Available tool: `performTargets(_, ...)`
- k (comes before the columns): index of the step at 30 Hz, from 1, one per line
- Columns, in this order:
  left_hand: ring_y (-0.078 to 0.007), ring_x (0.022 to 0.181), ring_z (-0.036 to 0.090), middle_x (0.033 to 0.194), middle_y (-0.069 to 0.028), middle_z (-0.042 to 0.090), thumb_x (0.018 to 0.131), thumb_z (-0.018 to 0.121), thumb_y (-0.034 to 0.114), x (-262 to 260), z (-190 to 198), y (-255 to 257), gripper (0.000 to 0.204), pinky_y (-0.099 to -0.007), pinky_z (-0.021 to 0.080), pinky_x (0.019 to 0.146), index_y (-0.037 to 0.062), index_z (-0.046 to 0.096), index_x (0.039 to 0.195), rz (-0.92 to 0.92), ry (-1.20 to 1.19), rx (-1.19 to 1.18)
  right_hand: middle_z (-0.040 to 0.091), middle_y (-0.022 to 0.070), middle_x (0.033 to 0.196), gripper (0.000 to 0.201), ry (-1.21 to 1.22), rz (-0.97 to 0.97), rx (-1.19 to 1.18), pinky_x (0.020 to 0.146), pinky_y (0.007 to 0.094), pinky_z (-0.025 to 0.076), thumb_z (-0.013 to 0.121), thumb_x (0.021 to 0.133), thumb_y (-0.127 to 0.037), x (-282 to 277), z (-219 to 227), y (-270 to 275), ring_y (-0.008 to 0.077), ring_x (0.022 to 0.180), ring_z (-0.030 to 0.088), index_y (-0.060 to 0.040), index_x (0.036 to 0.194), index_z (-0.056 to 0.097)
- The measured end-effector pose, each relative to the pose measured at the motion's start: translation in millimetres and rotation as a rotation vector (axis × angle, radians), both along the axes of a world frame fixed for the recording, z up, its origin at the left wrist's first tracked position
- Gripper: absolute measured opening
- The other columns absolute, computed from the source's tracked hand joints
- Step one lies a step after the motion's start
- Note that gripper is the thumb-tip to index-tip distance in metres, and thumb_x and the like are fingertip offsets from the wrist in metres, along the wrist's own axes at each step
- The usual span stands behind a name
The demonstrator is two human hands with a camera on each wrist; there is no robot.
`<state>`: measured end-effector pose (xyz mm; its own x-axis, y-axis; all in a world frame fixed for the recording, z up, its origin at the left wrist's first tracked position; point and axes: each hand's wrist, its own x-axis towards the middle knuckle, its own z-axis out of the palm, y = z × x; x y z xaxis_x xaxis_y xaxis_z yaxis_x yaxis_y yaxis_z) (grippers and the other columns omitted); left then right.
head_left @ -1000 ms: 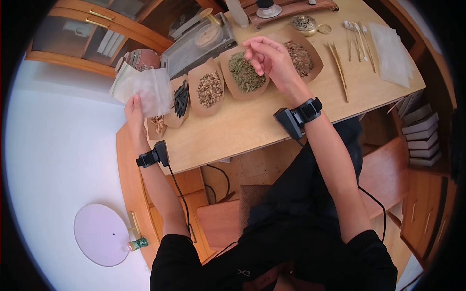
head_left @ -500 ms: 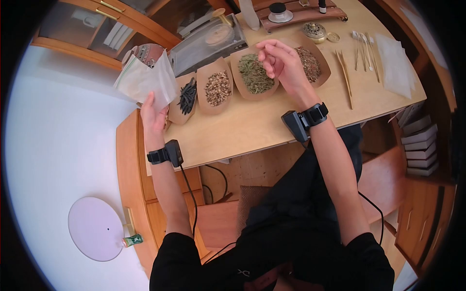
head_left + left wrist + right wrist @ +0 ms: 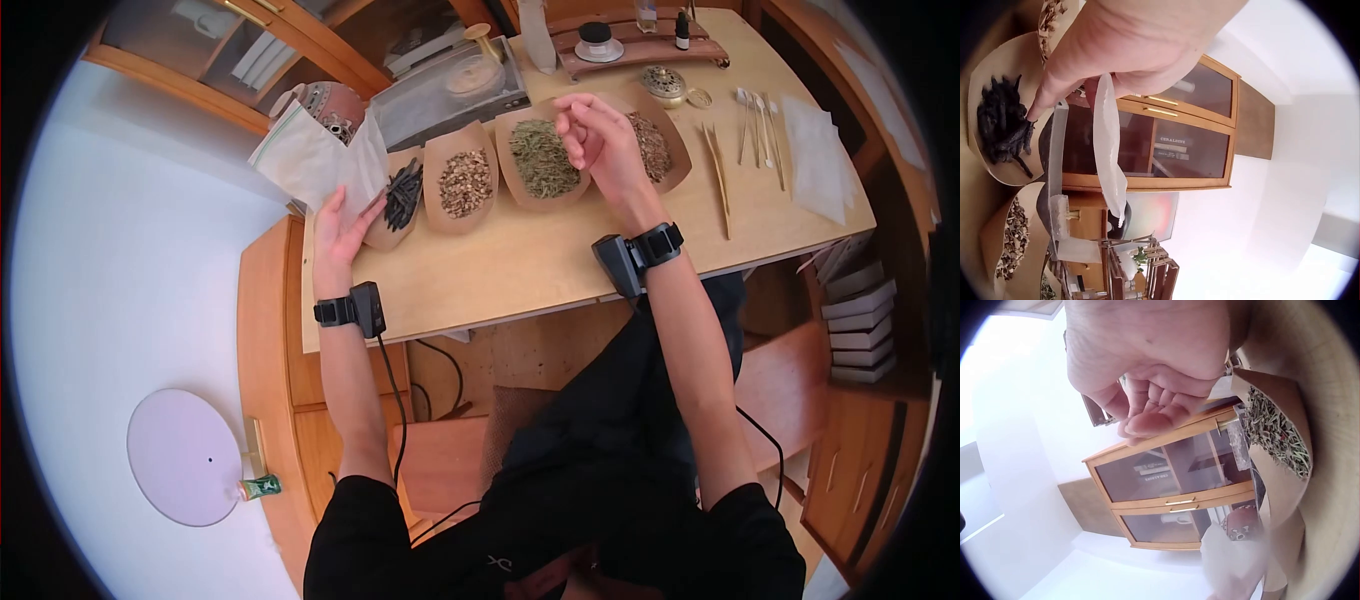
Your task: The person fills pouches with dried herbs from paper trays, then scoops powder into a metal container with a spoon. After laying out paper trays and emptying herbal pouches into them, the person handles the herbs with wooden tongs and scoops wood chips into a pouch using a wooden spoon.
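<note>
A translucent bag (image 3: 318,160) hangs from my left hand (image 3: 338,235), which pinches its lower part; one finger reaches out toward the tray of black pieces (image 3: 403,195). The left wrist view shows the bag (image 3: 1110,153) edge-on below the hand (image 3: 1141,37), with a fingertip at the black pieces (image 3: 1004,122); contact is unclear. My right hand (image 3: 608,155) is raised beside the green herbs (image 3: 543,160), fingers loosely curled. Nothing shows in the right hand (image 3: 1147,356) in its wrist view.
Paper trays hold beige chips (image 3: 466,185) and reddish-brown pieces (image 3: 650,148). Behind them are a patterned pot (image 3: 335,105) and a grey tray (image 3: 400,112). A brass burner (image 3: 663,84), wooden tongs (image 3: 718,185), thin tools (image 3: 762,135) and translucent bags (image 3: 818,165) are at right.
My left hand and the bag have moved right toward the black pieces, and its fingers have spread. The head view has shifted; my right hand keeps its loose curl near the green herbs.
</note>
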<state>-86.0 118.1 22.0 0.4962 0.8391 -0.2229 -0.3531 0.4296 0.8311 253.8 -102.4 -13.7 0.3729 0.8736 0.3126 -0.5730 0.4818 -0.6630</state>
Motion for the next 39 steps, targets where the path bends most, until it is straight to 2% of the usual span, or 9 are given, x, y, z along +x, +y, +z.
performTargets(4,-0.0463,0.133,0.038,0.143,-0.0279,0.035,0.101,0.046,0.017,-3.4,0.5,-7.5,0.055,-0.058,0.035,0.111,-0.0042,0.022,0.145,0.015,-0.039,0.028,0.063,0.0028,0.081,0.022,-0.029,0.021,-0.001,0.047,0.0199,0.043,0.051,0.099,-0.018,-5.7,5.2,-1.4,0.0057,0.057,0.053,-0.0013,0.107,0.063)
performTargets(6,-0.0331,0.128,0.048,0.139,-0.0163,0.049,0.102,0.045,0.022,-1.0,2.8,-17.6,0.044,-0.0494,0.043,0.106,0.0003,0.038,0.14,0.07,0.076,0.093,0.062,0.0016,0.081,0.022,-0.115,0.007,-0.076,0.047,0.0193,0.042,0.051,0.099,-0.019,-17.1,11.4,-4.8,0.005,0.056,0.052,-0.003,0.107,0.063)
performTargets(10,-0.0275,0.123,0.053,0.133,-0.0126,0.055,0.101,0.05,0.023,2.2,-3.8,-21.7,0.041,-0.0445,0.046,0.102,0.0004,0.045,0.134,0.141,0.092,0.159,0.064,0.0013,0.079,0.018,-0.319,0.044,-0.218,0.046,0.0203,0.044,0.053,0.099,-0.018,-46.2,23.4,-6.4,0.0045,0.055,0.053,-0.0044,0.104,0.064)
performTargets(15,-0.0195,0.111,0.06,0.12,-0.0089,0.063,0.099,0.056,0.026,36.9,-10.3,-39.3,0.035,-0.0367,0.048,0.097,0.0001,0.056,0.123,0.002,0.014,0.323,0.065,0.0025,0.09,0.018,-0.498,0.016,-0.251,0.045,0.0198,0.042,0.055,0.096,-0.015,-72.8,32.2,1.1,0.0047,0.057,0.054,-0.0037,0.109,0.06)
performTargets(19,-0.0176,0.107,0.061,0.118,-0.0085,0.064,0.099,0.057,0.026,81.2,-4.2,-56.4,0.035,-0.0338,0.048,0.094,0.0,0.056,0.122,-0.074,-0.107,0.351,0.06,0.0022,0.097,0.019,-0.669,-0.16,-0.259,0.053,0.0203,0.044,0.055,0.097,-0.013,-80.3,53.8,-6.7,0.0048,0.064,0.054,-0.0071,0.114,0.061)
performTargets(21,-0.0159,0.105,0.061,0.116,-0.0081,0.064,0.098,0.057,0.027,100.1,-4.0,-57.3,0.035,-0.0329,0.049,0.092,0.0004,0.057,0.122,-0.144,-0.126,0.337,0.063,0.0087,0.108,0.026,-0.918,-0.448,-0.136,0.063,0.0265,0.049,0.059,0.089,-0.007,-74.0,58.4,-6.9,0.0134,0.071,0.059,-0.0069,0.115,0.062)
performTargets(29,-0.0162,0.103,0.062,0.113,-0.0071,0.065,0.096,0.06,0.029,128.0,-10.2,-65.3,0.035,-0.0331,0.05,0.09,0.0015,0.059,0.118,-0.309,-0.306,0.182,0.062,0.0128,0.111,0.028,-1.207,-0.487,-0.335,0.075,0.0332,0.05,0.058,0.088,-0.003,-48.1,72.6,-11.0,0.024,0.08,0.06,-0.0061,0.116,0.062)
performTargets(34,-0.0174,0.105,0.062,0.115,-0.0071,0.064,0.095,0.061,0.028,123.7,-18.8,-70.8,0.034,-0.0351,0.05,0.09,0.0039,0.06,0.119,-0.284,-0.287,0.092,0.053,0.0175,0.127,0.031,-1.428,-0.714,-0.323,0.077,0.0367,0.051,0.065,0.086,-0.009,-65.1,76.2,4.7,0.0277,0.085,0.06,-0.0077,0.117,0.062)
performTargets(39,-0.0177,0.109,0.06,0.119,-0.0056,0.062,0.096,0.058,0.029,127.4,-19.8,-81.1,0.037,-0.0363,0.049,0.092,0.0047,0.056,0.124,-0.277,-0.305,0.014,0.049,0.0206,0.131,0.038,-1.295,-0.629,-0.405,0.082,0.039,0.05,0.07,0.084,-0.015,-72.2,81.7,18.9,0.0309,0.098,0.061,-0.0073,0.121,0.061)
